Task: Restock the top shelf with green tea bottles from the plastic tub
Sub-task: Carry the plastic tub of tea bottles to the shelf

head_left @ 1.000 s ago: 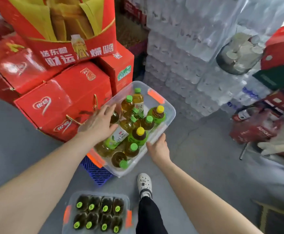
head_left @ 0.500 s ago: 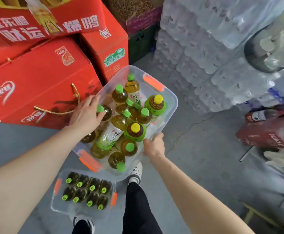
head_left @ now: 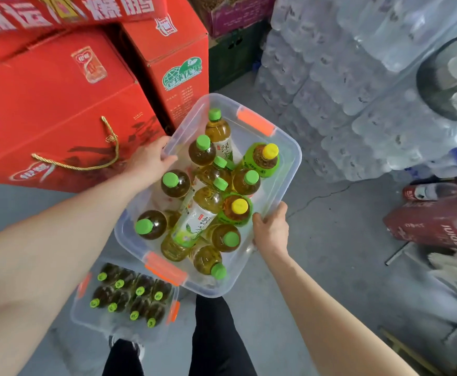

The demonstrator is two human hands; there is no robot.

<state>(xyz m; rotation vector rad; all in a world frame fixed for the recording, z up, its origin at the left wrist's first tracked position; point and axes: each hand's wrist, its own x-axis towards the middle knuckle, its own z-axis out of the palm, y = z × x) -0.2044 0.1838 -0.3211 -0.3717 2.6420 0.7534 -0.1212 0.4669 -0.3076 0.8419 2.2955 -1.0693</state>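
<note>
currently, red cartons (head_left: pixel 59 104) stand stacked along the left side; one has a gold rope handle (head_left: pixel 86 161) on its face. the left hand (head_left: pixel 151 161) grips the left long edge of the plastic tub (head_left: pixel 276 185) about midway, fingers hooked over the rim into the tub. below it, a second tub (head_left: pixel 86 318) sits on the grey floor (head_left: pixel 330 267) just beside the person's legs (head_left: pixel 216 335). it holds two rows of upright dark bottles (head_left: pixel 129 294) with green caps.

the plastic tub is held clear of the floor between both hands, above the second tub. an orange latch (head_left: pixel 254 122) is fitted at its far short edge and another (head_left: pixel 164 268) at its near short edge. the green tea bottles (head_left: pixel 202 151) are inside this tub. most stand upright with green caps. one lies across the others at the centre, label up. one lies at the near right corner, cap toward the near edge. two yellow-capped bottles (head_left: pixel 262 158) stand along the right long edge.

the right hand (head_left: pixel 272 229) grips the right long edge about midway, thumb on the rim, fingers curled under it. further right, shrink-wrapped water packs (head_left: pixel 344 85) are stacked high. a dark red juice pack (head_left: pixel 439 226) lies by the right side.
</note>
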